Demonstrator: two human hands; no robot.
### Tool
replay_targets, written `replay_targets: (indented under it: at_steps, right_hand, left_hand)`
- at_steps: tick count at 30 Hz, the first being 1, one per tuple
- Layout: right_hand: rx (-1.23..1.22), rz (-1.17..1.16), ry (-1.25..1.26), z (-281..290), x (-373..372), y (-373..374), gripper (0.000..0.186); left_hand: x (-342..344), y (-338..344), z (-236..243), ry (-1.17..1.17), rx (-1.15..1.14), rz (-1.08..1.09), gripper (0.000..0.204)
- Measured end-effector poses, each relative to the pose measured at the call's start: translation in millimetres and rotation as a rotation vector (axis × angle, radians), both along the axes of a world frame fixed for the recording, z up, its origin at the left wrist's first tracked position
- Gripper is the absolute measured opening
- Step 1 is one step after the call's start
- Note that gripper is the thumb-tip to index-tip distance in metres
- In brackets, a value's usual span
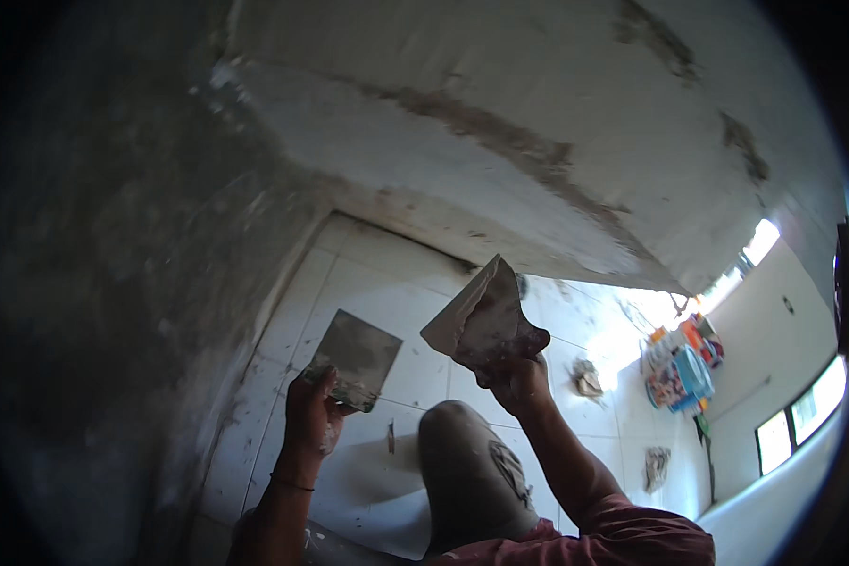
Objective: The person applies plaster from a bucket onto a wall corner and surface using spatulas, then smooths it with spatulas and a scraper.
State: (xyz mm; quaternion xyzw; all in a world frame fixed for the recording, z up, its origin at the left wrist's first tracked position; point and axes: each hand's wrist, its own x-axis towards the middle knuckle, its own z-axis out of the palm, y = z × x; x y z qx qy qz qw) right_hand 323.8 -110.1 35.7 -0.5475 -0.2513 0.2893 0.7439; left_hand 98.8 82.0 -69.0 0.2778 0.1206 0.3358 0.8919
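My flat square plate (363,344) is dull grey; my broad wedge-shaped blade (467,302) is pale grey, smeared off-white. My cloth sleeve (641,533) is dull red, my greyish trouser leg (460,457) bears a dark motif, the square floor tiles (420,374) are white, dark-specked, and the plaster wall (585,104) off-white, streaked brown.

Left plate (361,351) beside right plate (484,325) (container (681,377) farther right, on the floor (419,374)).

Left fingers (326,383) partly hidden under the square-bladed tool (358,349), left forearm (279,509) cut off by lower edge
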Motion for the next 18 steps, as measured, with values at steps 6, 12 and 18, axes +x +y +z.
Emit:
replay_targets:
  at_steps: [6,12,18]
  right_hand:
    - [0.070,0.214,0.299,-21,-27,61,0.035]
    - [0.226,0.267,0.306,-25,-53,79,0.031]
    - [0.155,0.166,0.327,-26,-73,79,0.028]
  left_hand:
    - [-29,-19,11,-0.049,-0.080,0.095,0.049]
    - [-26,-34,-1,-0.081,-0.151,0.038,0.054]
    - [-17,-34,1,-0.147,-0.230,0.003,0.050]
